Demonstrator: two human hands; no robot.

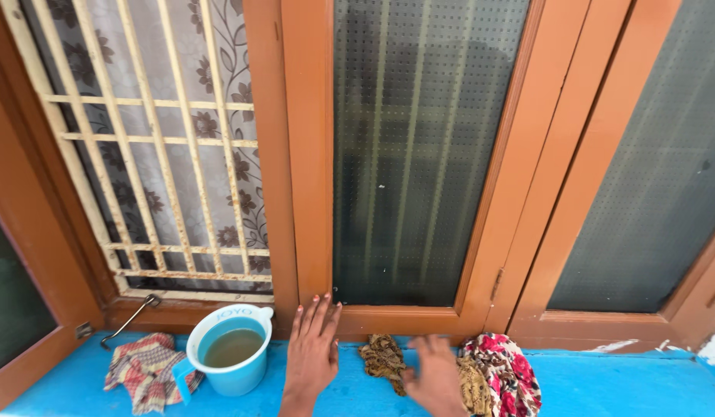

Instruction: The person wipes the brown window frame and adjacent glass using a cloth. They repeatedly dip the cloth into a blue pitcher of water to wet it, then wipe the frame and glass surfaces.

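Note:
My left hand (311, 351) lies flat and open on the blue sill (620, 386), fingertips touching the bottom rail of the orange wooden window frame (311, 154). My right hand (434, 374) hovers, blurred, fingers spread, just right of a crumpled brown patterned cloth (383, 359) and beside a red floral cloth (508, 374). Neither hand holds anything. A light blue mug (232, 359) with murky water stands left of my left hand.
A checked red and grey cloth (145, 371) lies at the sill's left end. Textured glass panes (419, 147) fill the frames. The left opening has a cream metal grille (157, 147) with a flowered curtain behind it. A metal stay hook (130, 318) hangs at its base.

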